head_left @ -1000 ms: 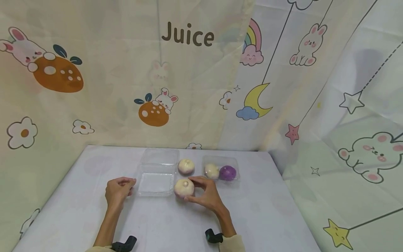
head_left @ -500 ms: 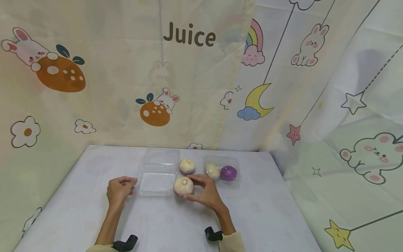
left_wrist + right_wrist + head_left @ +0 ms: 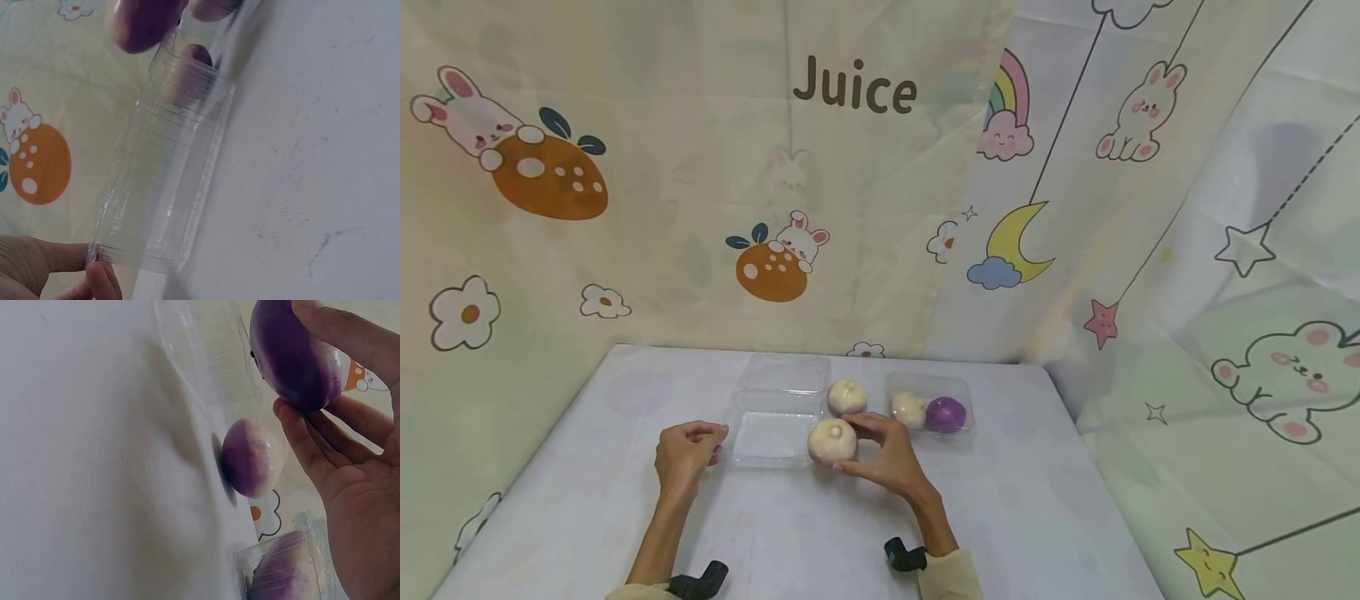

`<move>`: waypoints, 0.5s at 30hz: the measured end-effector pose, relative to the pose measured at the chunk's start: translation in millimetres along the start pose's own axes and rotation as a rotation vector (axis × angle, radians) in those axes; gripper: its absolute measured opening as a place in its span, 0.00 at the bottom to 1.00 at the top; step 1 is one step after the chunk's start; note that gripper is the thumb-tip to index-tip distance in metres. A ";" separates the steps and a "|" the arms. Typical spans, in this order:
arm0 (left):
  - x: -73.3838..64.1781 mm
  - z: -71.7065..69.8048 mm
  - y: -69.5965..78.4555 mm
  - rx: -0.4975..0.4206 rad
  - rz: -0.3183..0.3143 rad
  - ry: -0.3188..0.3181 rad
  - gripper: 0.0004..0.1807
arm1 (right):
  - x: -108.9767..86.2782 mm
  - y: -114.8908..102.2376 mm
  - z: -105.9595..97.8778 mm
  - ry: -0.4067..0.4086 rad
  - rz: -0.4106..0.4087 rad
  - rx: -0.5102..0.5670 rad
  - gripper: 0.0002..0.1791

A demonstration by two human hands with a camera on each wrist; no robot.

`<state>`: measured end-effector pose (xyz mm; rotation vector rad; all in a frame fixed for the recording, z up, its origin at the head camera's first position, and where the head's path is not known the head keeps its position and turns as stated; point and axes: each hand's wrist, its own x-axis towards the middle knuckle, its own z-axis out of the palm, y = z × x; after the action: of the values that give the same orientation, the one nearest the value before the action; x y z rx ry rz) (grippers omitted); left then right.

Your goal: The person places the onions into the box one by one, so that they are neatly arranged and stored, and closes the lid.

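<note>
My right hand (image 3: 891, 458) holds a round cream-and-purple vegetable, like a turnip (image 3: 832, 442), between thumb and fingers. In the right wrist view the held turnip (image 3: 297, 356) is raised above the table, purple side toward the camera. It overlaps the right edge of a clear plastic clamshell box (image 3: 775, 437) in the head view; the box lies with its lid (image 3: 786, 372) folded back. My left hand (image 3: 685, 454) pinches the box's left rim, thumb and finger around it in the left wrist view. Behind the held turnip, a second turnip (image 3: 847, 397) sits on the table.
To the right stands another clear plastic box (image 3: 931, 383) with a cream turnip (image 3: 907, 411) and a purple one (image 3: 946, 414) inside. The white table (image 3: 1015, 500) ends at a printed cloth backdrop (image 3: 880, 250) behind and at the sides.
My right hand has carried the turnip slightly left and up, toward the near clear box. The left hand keeps its place at the box's rim.
</note>
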<state>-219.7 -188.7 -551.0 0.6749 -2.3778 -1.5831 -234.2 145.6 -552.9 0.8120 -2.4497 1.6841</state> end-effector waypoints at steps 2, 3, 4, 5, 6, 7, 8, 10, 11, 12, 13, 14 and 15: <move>-0.3 -0.1 0.3 -0.003 0.000 0.001 0.12 | 1.0 0.8 1.4 0.004 -0.003 -0.003 0.39; -0.6 -0.1 0.5 -0.006 -0.001 0.000 0.12 | 1.3 1.3 2.1 0.007 -0.006 -0.002 0.39; -0.8 -0.1 0.7 -0.008 -0.002 -0.003 0.12 | 1.6 1.7 2.7 0.011 -0.006 0.000 0.39; -1.0 0.1 0.9 -0.011 -0.002 -0.006 0.12 | 1.7 2.0 3.3 0.012 -0.008 0.001 0.39; -1.2 0.2 0.9 -0.013 -0.003 -0.010 0.12 | 1.8 2.1 3.9 0.015 -0.010 0.005 0.39; -1.7 0.3 1.0 -0.012 -0.005 -0.013 0.12 | 1.8 2.3 4.5 0.018 -0.013 0.007 0.39; -2.3 0.4 1.1 -0.011 -0.007 -0.013 0.12 | 1.6 2.4 5.1 0.021 -0.016 0.010 0.39; -2.9 0.5 1.4 -0.008 -0.002 -0.010 0.12 | 1.8 2.7 5.8 0.023 -0.020 0.014 0.39; -3.2 0.4 1.5 -0.006 -0.001 -0.006 0.12 | 1.9 2.8 6.2 0.024 -0.024 0.016 0.39; -3.5 0.3 1.8 -0.004 0.000 -0.002 0.12 | 2.2 2.9 6.5 0.025 -0.026 0.018 0.39; -3.6 0.2 2.0 -0.005 0.002 0.000 0.12 | 2.4 2.9 6.8 0.026 -0.030 0.019 0.39; -3.5 0.1 2.3 -0.006 0.005 0.001 0.12 | 2.9 2.9 7.1 0.027 -0.035 0.020 0.39; -3.4 0.0 2.5 -0.007 0.005 0.002 0.12 | 3.5 2.7 7.3 0.027 -0.036 0.023 0.39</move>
<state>-217.4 -186.3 -548.5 0.6676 -2.3696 -1.5878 -236.6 138.5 -556.9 0.8254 -2.3881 1.7020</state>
